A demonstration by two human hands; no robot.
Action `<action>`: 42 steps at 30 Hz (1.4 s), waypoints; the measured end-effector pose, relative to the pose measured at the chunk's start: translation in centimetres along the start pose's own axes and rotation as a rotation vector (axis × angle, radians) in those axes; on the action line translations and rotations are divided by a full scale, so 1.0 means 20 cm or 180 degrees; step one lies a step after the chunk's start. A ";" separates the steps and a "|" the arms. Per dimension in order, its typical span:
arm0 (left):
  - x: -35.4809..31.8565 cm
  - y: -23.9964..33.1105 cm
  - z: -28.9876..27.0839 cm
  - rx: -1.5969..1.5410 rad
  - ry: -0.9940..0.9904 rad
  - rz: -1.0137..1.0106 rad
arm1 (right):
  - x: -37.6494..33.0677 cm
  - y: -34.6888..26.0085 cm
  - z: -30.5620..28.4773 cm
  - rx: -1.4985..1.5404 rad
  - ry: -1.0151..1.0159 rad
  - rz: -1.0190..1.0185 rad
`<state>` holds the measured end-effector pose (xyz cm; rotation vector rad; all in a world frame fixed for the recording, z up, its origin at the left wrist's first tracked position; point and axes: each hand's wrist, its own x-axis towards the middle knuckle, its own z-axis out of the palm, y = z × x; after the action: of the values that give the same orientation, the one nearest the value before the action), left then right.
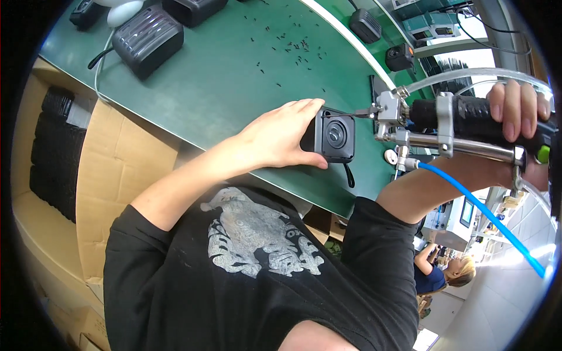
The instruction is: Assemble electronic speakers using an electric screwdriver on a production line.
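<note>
My left hand is wrapped round a small black boxy device, its thumb along the near edge and its fingers along the far edge. A round speaker-like ring sits on the device's upward face, and a short strap hangs from its near corner. My right hand grips the dark barrel of an air-powered screwdriver with metal fittings. The driver's thin tip reaches the far edge of the device; I cannot tell whether it touches a screw there.
Many small black screws lie scattered on the green table. Black ribbed casings stand at the far left. A cardboard box holds stacked black parts at left. A blue air hose runs off the driver. Another person works beyond.
</note>
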<state>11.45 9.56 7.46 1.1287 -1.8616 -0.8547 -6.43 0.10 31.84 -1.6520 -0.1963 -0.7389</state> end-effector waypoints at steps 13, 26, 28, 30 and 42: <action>0.01 0.00 0.00 0.0077 0.0058 0.0120 | 0.12 -0.01 0.18 -0.0358 0.0566 0.0114; 0.00 0.06 -0.03 -0.0088 -0.0056 0.0011 | 0.20 0.00 0.36 -0.3035 0.2851 0.0262; 0.00 0.06 -0.03 -0.0085 -0.0002 0.0083 | 0.14 0.01 0.26 -0.1555 0.1777 0.0208; 0.00 0.06 -0.03 -0.0081 0.0048 0.0150 | 0.07 0.04 0.17 -0.0080 0.0695 0.0154; 0.03 0.03 -0.03 0.0283 -0.0235 0.0081 | -0.03 -0.04 0.08 -0.0379 0.0541 0.0022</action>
<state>11.57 9.13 8.34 1.1385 -1.9878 -0.8161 -6.76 1.90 32.15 -1.6912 -0.0262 -0.8955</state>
